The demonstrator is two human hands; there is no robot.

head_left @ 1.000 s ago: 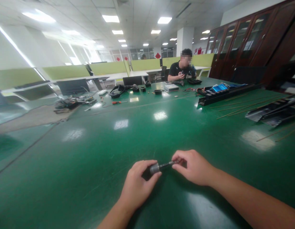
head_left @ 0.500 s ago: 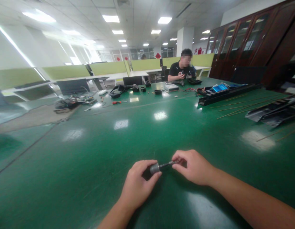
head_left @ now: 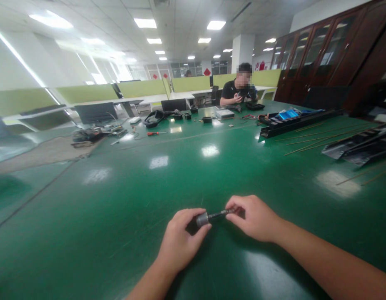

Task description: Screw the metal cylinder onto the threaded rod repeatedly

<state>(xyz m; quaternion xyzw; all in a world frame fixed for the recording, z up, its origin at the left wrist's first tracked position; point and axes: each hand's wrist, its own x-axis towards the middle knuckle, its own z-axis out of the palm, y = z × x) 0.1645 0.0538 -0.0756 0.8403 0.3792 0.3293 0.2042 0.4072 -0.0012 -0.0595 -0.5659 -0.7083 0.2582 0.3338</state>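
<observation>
Just in front of me, a grey metal cylinder (head_left: 202, 219) sits between the thumb and fingers of my left hand (head_left: 183, 239). From its right side runs a thin dark shaft (head_left: 216, 215), tilted slightly upward to the right. My right hand (head_left: 250, 216) pinches the far end of this shaft between thumb and fingertips. The shaft appears joined to the cylinder, though its exact kind is too small and blurred to tell. Both hands are low over the green table (head_left: 133, 200), and the pinched tip is partly hidden by my right fingers.
A red-handled screwdriver (head_left: 153, 133) lies farther back. Black trays, a white box (head_left: 224, 113) and goggles-like black gear (head_left: 153, 118) line the far side. Black metal channels (head_left: 299, 125) and thin rods lie right. Across the table sits a person (head_left: 232, 93), hands at a dark object.
Hardly anything differs. My right hand has shifted a tiny bit with the shaft end, and both hands keep the same grip.
</observation>
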